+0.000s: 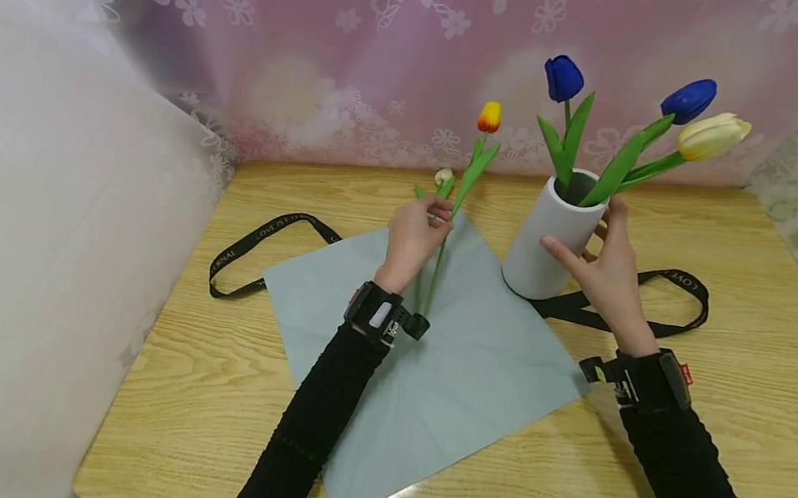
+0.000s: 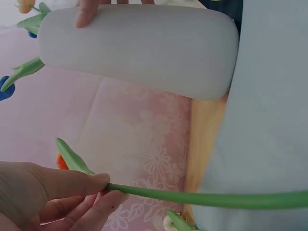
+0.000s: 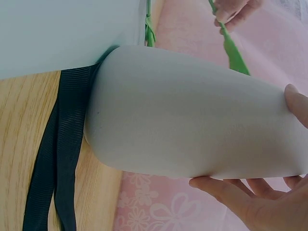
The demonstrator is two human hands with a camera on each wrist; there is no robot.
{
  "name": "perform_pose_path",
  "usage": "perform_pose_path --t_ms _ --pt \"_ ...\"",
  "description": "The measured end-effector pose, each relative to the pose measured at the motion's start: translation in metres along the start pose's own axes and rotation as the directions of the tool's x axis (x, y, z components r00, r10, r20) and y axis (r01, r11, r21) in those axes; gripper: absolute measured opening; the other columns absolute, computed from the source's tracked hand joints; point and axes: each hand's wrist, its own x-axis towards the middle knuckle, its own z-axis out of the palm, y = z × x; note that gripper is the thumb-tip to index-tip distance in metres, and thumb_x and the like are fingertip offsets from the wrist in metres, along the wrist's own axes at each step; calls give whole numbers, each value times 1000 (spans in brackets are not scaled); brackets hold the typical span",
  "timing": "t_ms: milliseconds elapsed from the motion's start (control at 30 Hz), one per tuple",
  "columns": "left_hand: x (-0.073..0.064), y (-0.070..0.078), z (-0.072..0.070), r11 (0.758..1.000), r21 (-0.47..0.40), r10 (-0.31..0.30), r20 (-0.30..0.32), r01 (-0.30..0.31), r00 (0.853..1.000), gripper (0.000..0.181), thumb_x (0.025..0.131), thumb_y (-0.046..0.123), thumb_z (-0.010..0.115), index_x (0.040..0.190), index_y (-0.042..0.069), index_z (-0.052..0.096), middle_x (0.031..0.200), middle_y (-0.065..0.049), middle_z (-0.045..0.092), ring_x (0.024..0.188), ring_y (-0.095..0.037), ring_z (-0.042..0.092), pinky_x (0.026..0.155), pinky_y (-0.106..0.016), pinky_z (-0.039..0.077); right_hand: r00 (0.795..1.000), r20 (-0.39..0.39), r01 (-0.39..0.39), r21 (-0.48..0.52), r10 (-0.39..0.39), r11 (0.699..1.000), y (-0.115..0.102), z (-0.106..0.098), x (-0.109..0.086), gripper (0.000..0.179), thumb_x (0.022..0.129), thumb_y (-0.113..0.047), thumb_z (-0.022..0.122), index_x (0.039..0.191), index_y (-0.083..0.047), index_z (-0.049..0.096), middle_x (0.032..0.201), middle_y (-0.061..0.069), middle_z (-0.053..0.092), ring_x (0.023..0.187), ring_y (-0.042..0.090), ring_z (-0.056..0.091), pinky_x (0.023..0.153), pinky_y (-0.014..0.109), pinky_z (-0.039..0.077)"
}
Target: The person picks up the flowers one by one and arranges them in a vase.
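My left hand (image 1: 413, 238) pinches the green stem of a yellow-orange tulip (image 1: 490, 116) between thumb and fingers, over a pale blue-grey wrapping sheet (image 1: 455, 399). In the left wrist view that stem (image 2: 192, 197) runs across the sheet. A small white flower (image 1: 444, 176) lies behind this hand, its stem partly hidden. My right hand (image 1: 613, 279) grips a white vase (image 1: 545, 247), thumb at the front and fingers round the right side. Two blue tulips (image 1: 563, 79) and a cream tulip (image 1: 713, 137) stand in the vase.
A black lettered ribbon (image 1: 694, 305) runs under the sheet and past the vase's base, with a second loop (image 1: 218, 267) on the left. All rest on a wooden table (image 1: 719, 459). A pink floral curtain (image 1: 364, 51) hangs behind.
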Motion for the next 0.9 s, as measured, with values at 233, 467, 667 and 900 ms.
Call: perform_pose_path --t_ms 233,467,667,900 --pt "2 4 -5 997 -28 65 -75 -67 995 25 92 6 75 116 3 72 103 -10 75 89 -22 75 73 -25 58 1000 7 -4 5 4 1000 -3 1 0 95 90 -16 79 160 -29 15 162 11 27 142 49 35 99 75 40" --pt "1 11 -10 988 -95 105 -138 -119 985 25 91 5 76 116 4 71 105 -8 75 88 -21 75 70 -23 57 1000 0 -3 1 3 1000 -3 1 -2 92 91 -19 78 159 -30 17 161 12 28 141 49 36 99 75 40" --pt "-2 22 -18 969 -175 140 -197 -176 970 27 93 5 74 119 2 69 107 -11 74 90 -23 73 67 -17 56 1000 2 -10 3 10 1000 -3 0 -2 92 91 -19 78 160 -30 16 160 13 28 141 49 36 96 75 42" --pt "-9 43 -30 928 -289 172 -230 -236 958 27 93 5 74 120 1 69 107 -13 72 94 -23 71 70 -23 59 1000 0 9 -4 -9 1000 -1 1 -2 93 91 -14 78 160 -26 16 160 15 28 140 50 37 95 75 43"
